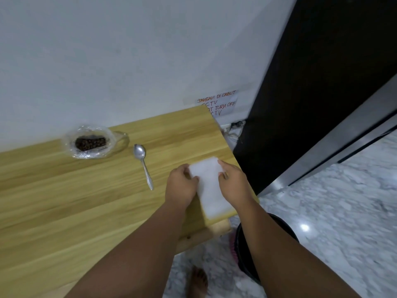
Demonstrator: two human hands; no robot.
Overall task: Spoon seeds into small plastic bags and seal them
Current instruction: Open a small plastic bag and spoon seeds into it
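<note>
Left hand (182, 187) and right hand (233, 183) pinch one white plastic bag stack (211, 190), its long axis pointing away from the person; one silver metal spoon (143, 166) lies to their left, bowl away.

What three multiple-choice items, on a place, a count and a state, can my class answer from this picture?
1. The spoon lies: A) in the seed bag; B) on the table, between seed bag and hands; C) on the floor.
2. Spoons in view: A) one; B) two; C) three.
3. The pile of small bags is: A) untouched; B) held by one hand alone; C) held by both hands.
Answers: B, it rests on bare wood; A, only one shows; C, left hand and right hand each grip an edge.
</note>
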